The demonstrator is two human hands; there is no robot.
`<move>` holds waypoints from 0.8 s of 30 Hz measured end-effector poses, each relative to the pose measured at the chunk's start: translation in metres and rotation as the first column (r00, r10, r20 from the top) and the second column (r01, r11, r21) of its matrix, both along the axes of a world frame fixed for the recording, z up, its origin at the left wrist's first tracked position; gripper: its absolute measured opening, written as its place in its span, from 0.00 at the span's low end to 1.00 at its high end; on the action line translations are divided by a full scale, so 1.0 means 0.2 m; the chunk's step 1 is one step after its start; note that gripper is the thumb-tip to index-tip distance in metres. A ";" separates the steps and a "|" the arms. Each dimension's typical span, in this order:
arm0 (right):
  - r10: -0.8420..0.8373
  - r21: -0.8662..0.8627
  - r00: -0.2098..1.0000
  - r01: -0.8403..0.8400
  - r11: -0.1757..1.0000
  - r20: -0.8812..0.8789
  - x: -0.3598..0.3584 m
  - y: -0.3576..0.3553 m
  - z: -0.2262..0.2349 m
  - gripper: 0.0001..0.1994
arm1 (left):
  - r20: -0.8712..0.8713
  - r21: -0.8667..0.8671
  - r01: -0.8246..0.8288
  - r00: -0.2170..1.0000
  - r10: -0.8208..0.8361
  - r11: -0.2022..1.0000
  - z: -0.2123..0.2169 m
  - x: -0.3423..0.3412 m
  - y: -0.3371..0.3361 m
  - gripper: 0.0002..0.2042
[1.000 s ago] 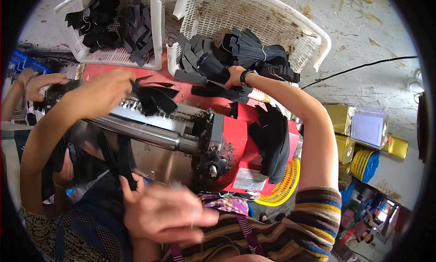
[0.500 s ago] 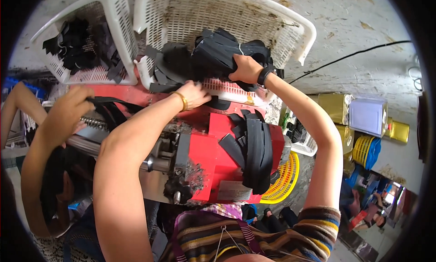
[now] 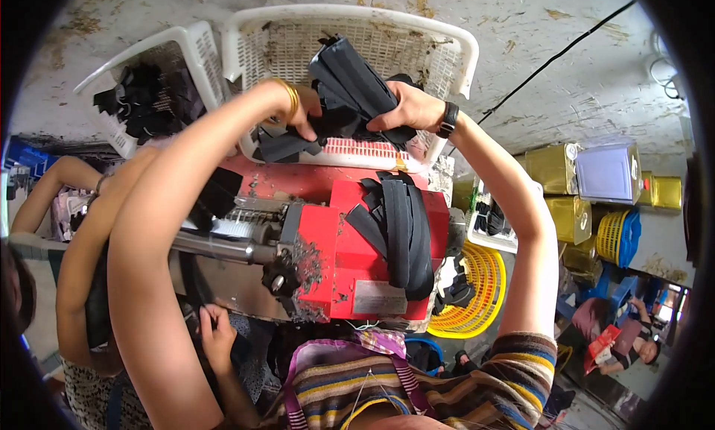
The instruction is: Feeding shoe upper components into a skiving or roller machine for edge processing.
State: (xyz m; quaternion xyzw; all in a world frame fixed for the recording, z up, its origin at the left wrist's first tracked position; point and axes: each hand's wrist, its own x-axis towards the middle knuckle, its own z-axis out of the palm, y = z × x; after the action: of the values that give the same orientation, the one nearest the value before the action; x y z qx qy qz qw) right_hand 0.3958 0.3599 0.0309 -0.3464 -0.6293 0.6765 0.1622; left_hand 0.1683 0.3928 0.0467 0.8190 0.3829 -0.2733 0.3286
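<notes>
In the large white basket (image 3: 350,16), my right hand (image 3: 413,108) grips the lower end of a bundle of black strips (image 3: 346,68), which leans up to the left. My left hand (image 3: 298,118) is at the left part of the same basket, closed on loose black strips (image 3: 287,145); its fingertips are partly hidden among the black pieces. Below the basket stands a red machine (image 3: 316,244) with a metal roller (image 3: 223,245). A stack of black strips (image 3: 406,229) is draped over its red top.
A second white basket (image 3: 195,65) holds black pieces at the left. Close on my left, a co-worker's hand (image 3: 216,337) is below the roller. A yellow basket (image 3: 484,311) stands right of the machine. Metal tins (image 3: 570,217) are stacked farther right.
My right hand has raised and tilted the strip bundle. My left hand has moved up from the basket's front edge into it. The co-worker's hand has left the roller's upper side.
</notes>
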 end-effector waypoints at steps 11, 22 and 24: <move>-0.016 0.435 0.990 0.075 0.897 -0.137 -0.10 -0.58 0.73 0.30 | 0.595 -0.545 -0.143 0.628 0.502 0.826 0.92 -0.11 -0.58 0.11; -0.461 -0.376 0.649 0.278 0.884 -0.604 -0.10 -1.37 0.64 0.21 | 0.985 -0.167 -0.447 -0.036 0.169 0.879 1.17 0.00 -1.45 0.21; -0.381 -0.430 0.677 0.105 0.897 -0.629 -0.06 -1.47 0.59 0.20 | 0.943 0.331 -0.593 0.186 -0.275 0.734 1.11 0.01 -1.66 0.10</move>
State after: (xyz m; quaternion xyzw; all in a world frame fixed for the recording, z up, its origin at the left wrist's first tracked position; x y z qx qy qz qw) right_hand 0.3831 0.0661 0.1481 -0.1699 -0.3332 0.8308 0.4121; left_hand 0.1696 0.0616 0.2695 0.8044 0.2464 0.4959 0.2149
